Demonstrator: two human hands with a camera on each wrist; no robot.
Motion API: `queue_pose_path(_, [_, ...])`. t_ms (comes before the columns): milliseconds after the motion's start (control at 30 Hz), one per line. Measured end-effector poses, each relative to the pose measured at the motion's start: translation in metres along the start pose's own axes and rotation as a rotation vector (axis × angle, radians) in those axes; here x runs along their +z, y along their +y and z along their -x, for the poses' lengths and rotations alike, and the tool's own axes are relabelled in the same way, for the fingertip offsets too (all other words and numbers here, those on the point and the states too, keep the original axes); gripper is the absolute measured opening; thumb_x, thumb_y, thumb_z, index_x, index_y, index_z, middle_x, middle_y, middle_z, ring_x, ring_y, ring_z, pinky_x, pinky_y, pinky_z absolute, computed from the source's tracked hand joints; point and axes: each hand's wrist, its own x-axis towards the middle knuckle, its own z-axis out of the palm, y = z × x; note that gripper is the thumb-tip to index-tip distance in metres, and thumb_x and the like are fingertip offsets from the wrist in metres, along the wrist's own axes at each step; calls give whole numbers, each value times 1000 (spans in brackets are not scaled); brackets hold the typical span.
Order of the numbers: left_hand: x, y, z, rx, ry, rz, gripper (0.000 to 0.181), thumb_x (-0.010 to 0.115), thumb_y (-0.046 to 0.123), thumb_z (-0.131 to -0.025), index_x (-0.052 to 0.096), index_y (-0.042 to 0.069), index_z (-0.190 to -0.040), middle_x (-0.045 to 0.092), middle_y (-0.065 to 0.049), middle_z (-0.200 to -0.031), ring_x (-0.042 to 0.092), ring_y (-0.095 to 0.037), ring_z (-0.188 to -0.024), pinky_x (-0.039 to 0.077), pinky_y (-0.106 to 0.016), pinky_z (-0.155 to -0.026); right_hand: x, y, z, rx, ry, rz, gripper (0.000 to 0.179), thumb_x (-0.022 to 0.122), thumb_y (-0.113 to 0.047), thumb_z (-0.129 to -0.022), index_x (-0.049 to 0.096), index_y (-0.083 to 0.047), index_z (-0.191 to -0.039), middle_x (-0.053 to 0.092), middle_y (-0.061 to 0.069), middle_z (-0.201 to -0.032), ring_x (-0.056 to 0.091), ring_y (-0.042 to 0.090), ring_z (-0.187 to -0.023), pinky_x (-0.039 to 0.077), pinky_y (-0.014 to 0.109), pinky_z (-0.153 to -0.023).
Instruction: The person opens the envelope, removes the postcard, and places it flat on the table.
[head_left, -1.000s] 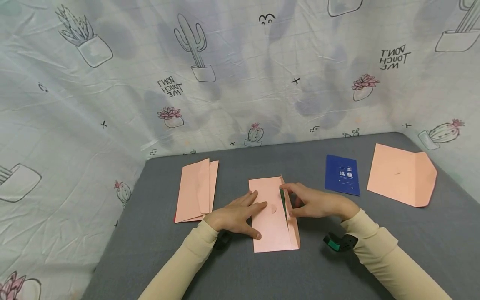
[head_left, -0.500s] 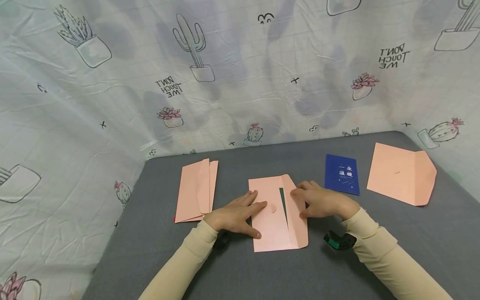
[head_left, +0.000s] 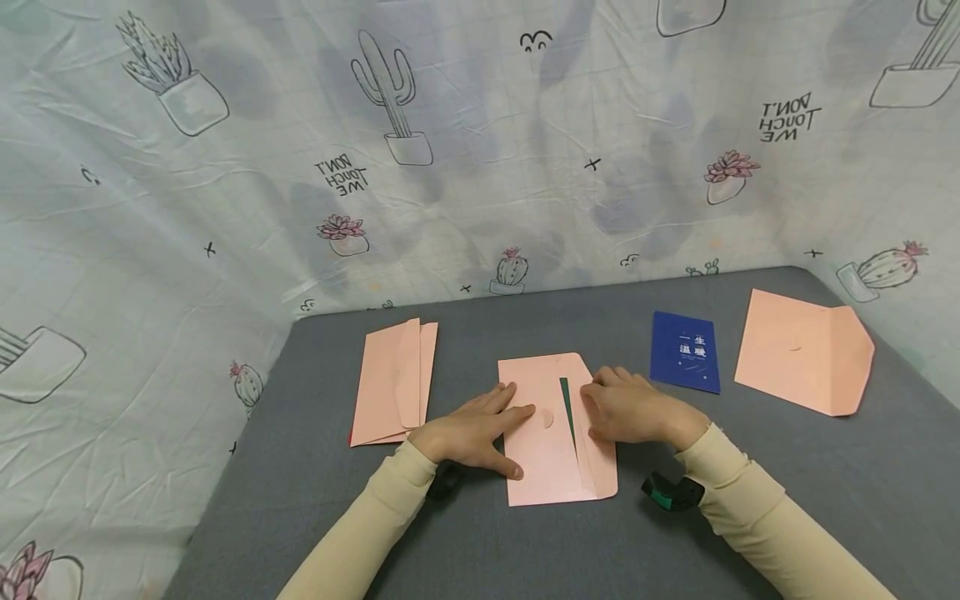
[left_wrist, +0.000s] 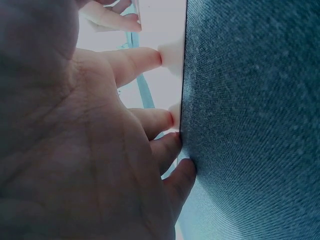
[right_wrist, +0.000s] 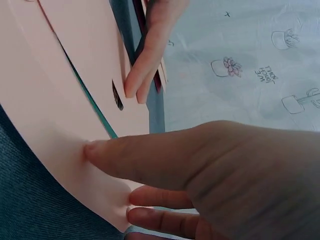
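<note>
A pink envelope (head_left: 538, 467) lies on the grey table, its flap (head_left: 600, 471) folded out to the right. Through a narrow slit beside the flap shows a dark green strip (head_left: 567, 410). My left hand (head_left: 472, 427) rests on the envelope's left side with fingers spread, holding it down. On the flap is my right hand (head_left: 637, 408); in the right wrist view its thumb (right_wrist: 107, 152) and fingertips press the pink paper. The left wrist view has the left fingers (left_wrist: 145, 60) touching the envelope near its edge.
Two or more pink envelopes (head_left: 386, 383) lie overlapped at the left, a bit of red at their lower corner. A blue card (head_left: 684, 350) with white characters and another pink envelope (head_left: 783, 350) lie at the right. A printed cloth (head_left: 465, 167) walls the table.
The flap, half raised a second ago, has swung right and now lies out flat. My right hand followed it right, then shifted slightly left onto it. The left hand has stayed in place.
</note>
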Motion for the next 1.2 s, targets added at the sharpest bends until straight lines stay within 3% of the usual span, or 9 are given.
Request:
queue_pose_path(133, [0,0,0,-2,-3,1,94,78,51,-85,29,27,-161,3,-8,-173,-1,-26,-161,13,-53,-128,2,-1,-1,17,15,-31,37,75,-28,-86,67,-6,-115,56,11,-112,52,25,-99,44,48,-87])
queue_pose_path(333, [0,-1,0,-1,-3,-5,95,78,52,-85,28,27,-161,2,-8,-173,0,-26,-161,13,-53,-128,11,-1,-8,17,124,-35,20,71,-29,-92,68,-9,-93,57,10,-99,48,24,-87,41,39,-76])
queue_pose_path(433, [0,-1,0,-1,-2,-4,95,77,52,-85,28,27,-161,3,-8,-173,0,-27,-161,13,-54,-128,17,-3,-11,9,153,-86,24,70,-28,-93,68,-4,-99,56,12,-100,50,23,-87,44,37,-74])
queue_pose_path(633, [0,-1,0,5,-4,1,95,77,52,-85,28,26,-161,3,-8,-173,0,-27,-161,14,-54,-128,24,-4,-16,6,135,-221,50,68,-24,-95,60,9,-132,52,11,-102,50,18,-83,43,30,-70])
queue_pose_path(700, [0,-1,-1,7,0,-5,96,78,52,-85,27,23,-162,4,-8,-173,0,-27,-161,14,-53,-128,25,-2,-18,6,134,-272,49,67,-23,-96,58,10,-132,51,10,-99,49,17,-80,40,28,-67])
queue_pose_path(867, [0,0,-2,11,27,-26,104,80,52,-82,25,14,-162,8,-10,-173,5,-27,-161,16,-50,-128,26,2,-24,-6,157,-417,11,63,-12,-95,58,-2,-94,42,6,-84,41,17,-74,31,27,-61])
queue_pose_path(967, [-1,1,-2,4,39,-23,106,82,52,-80,26,12,-161,10,-9,-172,8,-27,-161,17,-49,-128,26,3,-25,-17,164,-457,14,60,-7,-93,51,-7,-82,40,4,-81,38,17,-74,29,27,-61])
queue_pose_path(1100, [-1,1,-2,-2,38,-15,106,82,53,-79,26,14,-161,10,-8,-172,7,-26,-161,17,-49,-128,25,4,-26,-2,150,-509,12,60,-6,-92,51,-5,-84,41,6,-82,40,19,-75,31,29,-62])
queue_pose_path(1200, [-1,0,-1,5,28,-17,104,81,51,-81,26,14,-162,9,-9,-173,6,-26,-161,16,-49,-129,27,6,-27,28,139,-541,18,62,-8,-91,60,4,-105,45,10,-88,44,20,-78,34,30,-64])
